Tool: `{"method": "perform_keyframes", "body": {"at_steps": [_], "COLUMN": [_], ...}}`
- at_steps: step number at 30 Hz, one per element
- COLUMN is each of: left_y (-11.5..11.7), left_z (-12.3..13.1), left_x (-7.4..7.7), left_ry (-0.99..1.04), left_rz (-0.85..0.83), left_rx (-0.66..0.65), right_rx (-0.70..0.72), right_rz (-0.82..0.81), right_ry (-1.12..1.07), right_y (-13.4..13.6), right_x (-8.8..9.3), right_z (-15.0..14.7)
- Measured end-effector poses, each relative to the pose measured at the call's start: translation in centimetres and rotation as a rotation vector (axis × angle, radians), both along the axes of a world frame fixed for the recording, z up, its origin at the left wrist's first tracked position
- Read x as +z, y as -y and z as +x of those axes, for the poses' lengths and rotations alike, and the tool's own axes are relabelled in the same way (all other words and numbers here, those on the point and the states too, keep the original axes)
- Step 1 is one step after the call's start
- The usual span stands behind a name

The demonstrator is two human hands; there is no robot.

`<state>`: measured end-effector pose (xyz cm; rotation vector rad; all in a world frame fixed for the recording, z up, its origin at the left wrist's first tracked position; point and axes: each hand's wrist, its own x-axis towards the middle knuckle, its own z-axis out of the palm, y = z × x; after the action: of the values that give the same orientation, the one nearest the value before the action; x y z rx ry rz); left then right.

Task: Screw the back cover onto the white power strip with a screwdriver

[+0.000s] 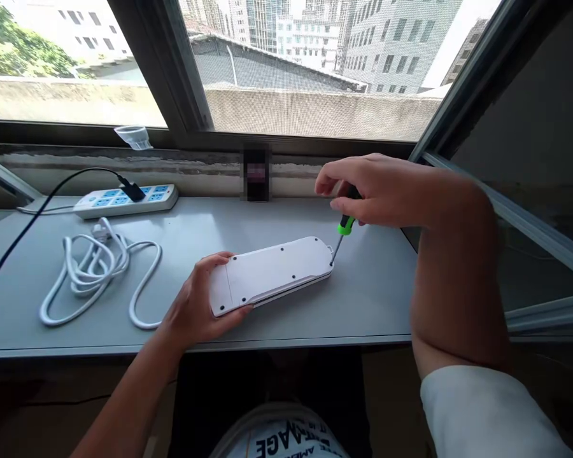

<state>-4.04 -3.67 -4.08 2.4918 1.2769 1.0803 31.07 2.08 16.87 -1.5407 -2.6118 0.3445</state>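
Note:
A long white power strip (267,270) lies with its screwed back facing up, several dark screw heads along its edges. My left hand (203,296) is closed around its left end, thumb along the near side and fingers on the far side. In my right hand (358,187) is a green and black screwdriver (346,224), held from above by the handle and slightly tilted. Its tip meets the screw spot at the strip's right end. A thin gap runs along the strip's near side. My right palm hides the top of the handle.
A coiled white cable (83,273) with a plug lies left on the grey table (363,312). Behind it stands another power strip (157,197) with a black plug (132,189) in it. A clear plastic piece (134,137) sits by the window frame. A blurred dark object (256,175) stands at the back.

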Motion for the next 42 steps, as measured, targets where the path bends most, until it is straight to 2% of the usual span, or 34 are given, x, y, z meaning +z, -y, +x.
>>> {"method": "perform_keyframes", "body": {"at_steps": [4, 9, 13, 17, 23, 34, 42], "left_y": [0.0, 0.1, 0.1, 0.1, -0.1, -0.2, -0.2], "left_z": [-0.1, 0.1, 0.3, 0.4, 0.5, 0.1, 0.2], "left_x": [-0.2, 0.2, 0.4, 0.4, 0.7, 0.2, 0.1], "left_ry": [0.009, 0.009, -0.002, 0.015, 0.030, 0.051, 0.087], "left_rz": [-0.009, 0.009, 0.006, 0.029, 0.065, 0.073, 0.075], "left_rx": [0.002, 0.008, 0.009, 0.014, 0.021, 0.078, 0.079], "right_rx": [0.055, -0.078, -0.012, 0.023, 0.044, -0.042, -0.107], "right_rz": [0.006, -0.020, -0.053, 0.051, 0.108, 0.286, 0.335], "right_ry": [0.012, -0.003, -0.054, -0.052, -0.104, -0.230, -0.276], "right_y": [-0.1, -0.3, -0.1, 0.3, 0.4, 2.4, 2.7], "right_x": [-0.1, -0.1, 0.1, 0.4, 0.5, 1.4, 1.7], "right_z": [0.2, -0.2, -0.3, 0.3, 1.5, 2.2, 2.9]}}
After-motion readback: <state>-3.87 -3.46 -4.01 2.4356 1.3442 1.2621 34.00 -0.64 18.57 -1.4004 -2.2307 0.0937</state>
